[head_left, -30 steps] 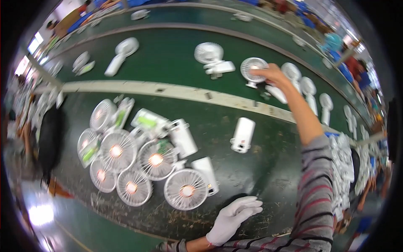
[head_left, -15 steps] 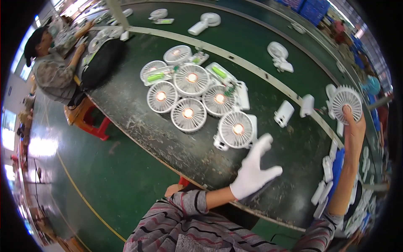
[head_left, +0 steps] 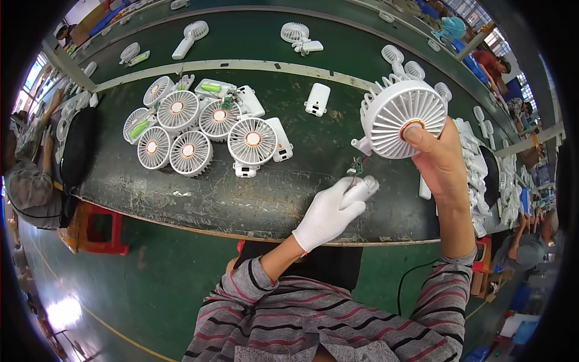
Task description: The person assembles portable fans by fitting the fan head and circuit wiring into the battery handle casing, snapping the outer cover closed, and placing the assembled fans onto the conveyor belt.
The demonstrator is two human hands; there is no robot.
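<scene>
My bare right hand (head_left: 443,157) grips a white fan head (head_left: 386,133) up over the right part of the bench, its thumb pressed on the copper-ringed hub. Lower and to the left, my white-gloved left hand (head_left: 329,214) is closed round a white fan handle (head_left: 362,190). A small green circuit board (head_left: 356,169) with thin wires shows between the handle and the fan head. Left of my hands lies a cluster of white fans, among them a fan head (head_left: 253,140) resting against white handle casings. A green battery (head_left: 140,128) shows in one opened casing.
A lone white casing (head_left: 317,99) lies near the pale rail (head_left: 241,65) along the bench's far side. Beyond it, a green conveyor (head_left: 247,42) carries several fans. White parts (head_left: 473,163) are heaped at the right. A person (head_left: 33,187) sits at the far left, beside a red stool (head_left: 108,229).
My view has turned to the right. My left hand, empty before, now holds the fan handle. The fan head in my right hand is nearer to me and closer to the left hand.
</scene>
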